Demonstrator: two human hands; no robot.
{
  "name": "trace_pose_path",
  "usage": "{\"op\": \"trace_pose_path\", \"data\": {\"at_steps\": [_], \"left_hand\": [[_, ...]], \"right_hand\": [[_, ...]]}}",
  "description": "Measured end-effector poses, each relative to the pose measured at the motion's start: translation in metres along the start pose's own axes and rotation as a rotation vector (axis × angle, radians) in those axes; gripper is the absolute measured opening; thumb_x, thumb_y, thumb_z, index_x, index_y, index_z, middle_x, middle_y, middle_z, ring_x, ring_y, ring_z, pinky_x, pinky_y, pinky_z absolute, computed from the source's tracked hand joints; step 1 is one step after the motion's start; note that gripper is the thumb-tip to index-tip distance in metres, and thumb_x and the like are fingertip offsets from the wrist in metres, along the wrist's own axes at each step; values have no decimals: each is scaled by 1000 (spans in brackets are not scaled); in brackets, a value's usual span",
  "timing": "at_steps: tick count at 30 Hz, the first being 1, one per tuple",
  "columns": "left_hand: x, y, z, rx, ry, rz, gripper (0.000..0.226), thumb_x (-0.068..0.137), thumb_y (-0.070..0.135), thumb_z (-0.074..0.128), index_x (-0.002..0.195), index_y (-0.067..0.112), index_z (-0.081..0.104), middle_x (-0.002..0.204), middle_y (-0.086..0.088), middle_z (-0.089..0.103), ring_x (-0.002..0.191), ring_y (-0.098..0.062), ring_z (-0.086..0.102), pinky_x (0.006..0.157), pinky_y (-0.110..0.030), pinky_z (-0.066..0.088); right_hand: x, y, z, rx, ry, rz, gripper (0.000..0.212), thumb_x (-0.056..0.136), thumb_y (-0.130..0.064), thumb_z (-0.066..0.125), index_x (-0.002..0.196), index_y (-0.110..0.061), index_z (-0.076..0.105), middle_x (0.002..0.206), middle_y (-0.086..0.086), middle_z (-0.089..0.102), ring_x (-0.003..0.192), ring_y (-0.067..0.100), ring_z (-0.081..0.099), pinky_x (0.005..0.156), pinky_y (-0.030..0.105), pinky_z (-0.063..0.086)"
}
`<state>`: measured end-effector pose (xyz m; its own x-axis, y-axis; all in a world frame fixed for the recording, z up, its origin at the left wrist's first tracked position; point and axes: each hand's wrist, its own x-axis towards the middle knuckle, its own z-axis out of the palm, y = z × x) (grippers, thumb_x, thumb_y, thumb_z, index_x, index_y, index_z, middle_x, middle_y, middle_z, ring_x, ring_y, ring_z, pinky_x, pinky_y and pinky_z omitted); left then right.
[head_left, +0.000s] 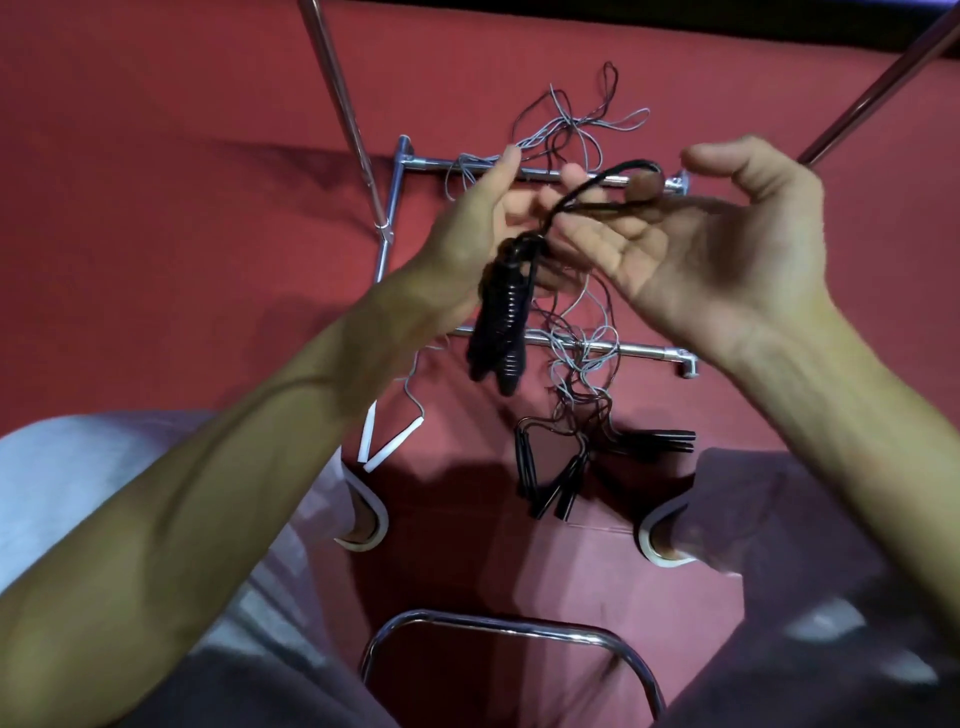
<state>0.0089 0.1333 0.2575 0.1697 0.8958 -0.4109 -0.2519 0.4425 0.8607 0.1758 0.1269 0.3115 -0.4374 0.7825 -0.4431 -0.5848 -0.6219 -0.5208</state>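
Observation:
A black jump rope hangs in front of me, its two ribbed handles (498, 322) dangling together. My left hand (483, 223) holds the rope just above the handles. From there the black cord (587, 187) runs up and right across the fingers of my right hand (717, 249). That hand is palm up with the thumb raised clear of the cord. A small loop of the cord ends near its fingertips; how the fingertips meet the loop is blurred.
A chrome rack (519, 174) stands on the red floor, draped with tangled grey and black ropes (576, 358). Two white handles (379, 441) and several black handles (550, 483) hang or lie below. Slanted metal poles (348, 109) rise beside it. My knees and a chrome chair rail (498, 623) are near.

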Motion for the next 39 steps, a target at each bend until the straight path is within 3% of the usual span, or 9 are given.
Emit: {"op": "trace_pose_path", "data": {"at_steps": [3, 6, 9, 16, 21, 24, 30, 33, 39], "left_hand": [[-17, 6, 6, 293, -41, 103, 49, 106, 44, 46, 87, 3, 64, 61, -9, 55, 47, -19, 52, 48, -28, 46], [-19, -4, 4, 688, -114, 227, 38, 95, 32, 71, 85, -4, 64, 60, -13, 56, 47, -18, 53, 48, -32, 49], [-23, -9, 2, 1023, -62, 312, 33, 91, 44, 68, 74, 16, 66, 59, -5, 62, 55, -22, 63, 58, -40, 56], [-31, -5, 5, 1405, 78, 434, 23, 99, 40, 53, 78, 31, 56, 58, 9, 45, 65, -21, 42, 65, -32, 31], [-23, -5, 6, 1445, 87, 424, 27, 100, 39, 49, 89, 22, 66, 61, 6, 50, 71, -24, 46, 64, -34, 30], [-16, -11, 5, 1443, 72, 387, 26, 99, 38, 52, 83, 22, 66, 64, 6, 54, 72, -23, 50, 66, -35, 36], [-6, -13, -3, 992, -25, 404, 21, 83, 39, 68, 89, 21, 78, 76, 9, 71, 74, -6, 65, 73, -31, 50], [-17, 1, 8, 718, -21, 543, 20, 83, 17, 78, 103, 15, 78, 98, 6, 78, 96, -9, 72, 92, -29, 55], [-26, 42, 36, 668, 156, 690, 16, 84, 17, 77, 99, 18, 78, 87, 6, 77, 78, -10, 72, 77, -31, 58]], "right_hand": [[9, -17, -8, -143, 109, 37, 23, 99, -23, 52, 78, -12, 52, 112, 18, 71, 109, 34, 71, 102, 46, 55], [11, -22, -17, -306, 197, 121, 28, 102, -26, 51, 75, -18, 50, 85, 5, 71, 93, 26, 75, 91, 45, 60], [6, -28, -17, -316, 264, 212, 30, 104, -21, 45, 74, -19, 43, 59, 1, 59, 77, 24, 75, 93, 50, 59], [8, -49, -24, -198, 326, 172, 18, 99, -7, 45, 82, -13, 45, 63, 0, 41, 73, 31, 73, 79, 64, 58], [14, -58, -32, -148, 326, 131, 8, 97, -5, 45, 96, -13, 45, 62, 0, 41, 86, 26, 66, 75, 63, 60], [16, -48, -31, -212, 318, 93, 16, 98, -10, 45, 82, -14, 46, 65, 3, 47, 88, 29, 66, 77, 59, 61], [3, -38, -18, -692, -108, -170, 18, 94, 1, 59, 77, -4, 64, 100, 21, 74, 105, 41, 71, 92, 51, 59], [-5, -39, -12, -1041, -189, -421, 5, 84, -3, 77, 83, -8, 75, 107, 19, 75, 99, 32, 73, 85, 44, 61], [-23, -72, 13, -1439, -113, -661, 9, 89, -9, 78, 97, -5, 80, 80, 8, 75, 68, 32, 68, 65, 46, 59]]}}
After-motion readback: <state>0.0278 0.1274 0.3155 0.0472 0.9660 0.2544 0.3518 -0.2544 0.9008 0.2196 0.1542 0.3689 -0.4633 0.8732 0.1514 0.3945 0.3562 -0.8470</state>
